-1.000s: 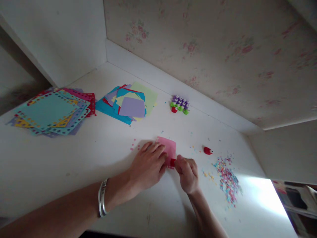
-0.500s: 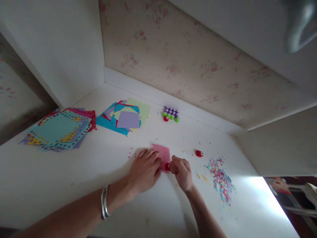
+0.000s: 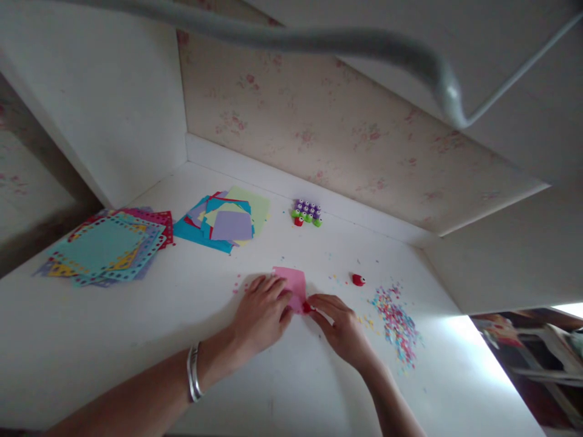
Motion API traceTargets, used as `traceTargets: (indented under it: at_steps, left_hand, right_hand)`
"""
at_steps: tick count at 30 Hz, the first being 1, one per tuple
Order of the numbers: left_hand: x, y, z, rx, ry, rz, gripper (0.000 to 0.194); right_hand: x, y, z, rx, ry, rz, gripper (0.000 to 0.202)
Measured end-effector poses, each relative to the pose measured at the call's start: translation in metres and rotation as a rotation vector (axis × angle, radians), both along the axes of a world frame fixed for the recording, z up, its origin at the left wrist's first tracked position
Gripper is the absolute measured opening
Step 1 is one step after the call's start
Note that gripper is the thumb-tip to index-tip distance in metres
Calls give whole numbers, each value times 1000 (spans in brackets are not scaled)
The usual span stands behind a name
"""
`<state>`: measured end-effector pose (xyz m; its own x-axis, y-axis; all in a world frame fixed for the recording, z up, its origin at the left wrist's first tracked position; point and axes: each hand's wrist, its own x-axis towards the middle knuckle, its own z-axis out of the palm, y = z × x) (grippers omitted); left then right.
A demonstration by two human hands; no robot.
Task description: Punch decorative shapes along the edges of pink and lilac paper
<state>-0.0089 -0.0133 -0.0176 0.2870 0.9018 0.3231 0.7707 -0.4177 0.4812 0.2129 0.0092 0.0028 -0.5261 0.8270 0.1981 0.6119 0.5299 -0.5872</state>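
Note:
A pink paper square lies flat on the white table. My left hand rests on its left side, palm down with the fingers spread. At the paper's lower right corner, my right hand pinches a small red punch between thumb and fingers. Another red punch with a white eye sits apart to the right. Beyond it is a scatter of colourful paper bits. A few pink bits lie left of the paper.
Punched-edge sheets are heaped at the left. Plain coloured papers form another pile beside them. Purple, green and red punches stand grouped near the back wall. A grey metal bar crosses the top.
My right hand has gone from a curled fist over the red punch to a pinch with longer, straighter fingers. The view has shifted, bringing more of the metal bar into sight. My left hand stays on the paper.

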Motion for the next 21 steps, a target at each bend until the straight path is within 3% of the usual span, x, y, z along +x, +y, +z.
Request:
traceTargets:
  at_steps: [7, 16, 21]
  left_hand:
    - [-1, 1, -3, 7, 11, 5, 17]
    - [-2, 3, -6, 22, 41, -21, 19]
    - [-2, 6, -5, 34, 72, -30, 19]
  right_hand:
    - [28, -5, 6, 4, -11, -146, 22]
    - [113, 13, -7, 92, -189, -354, 26]
    - [143, 27, -9, 118, -240, -420, 26]
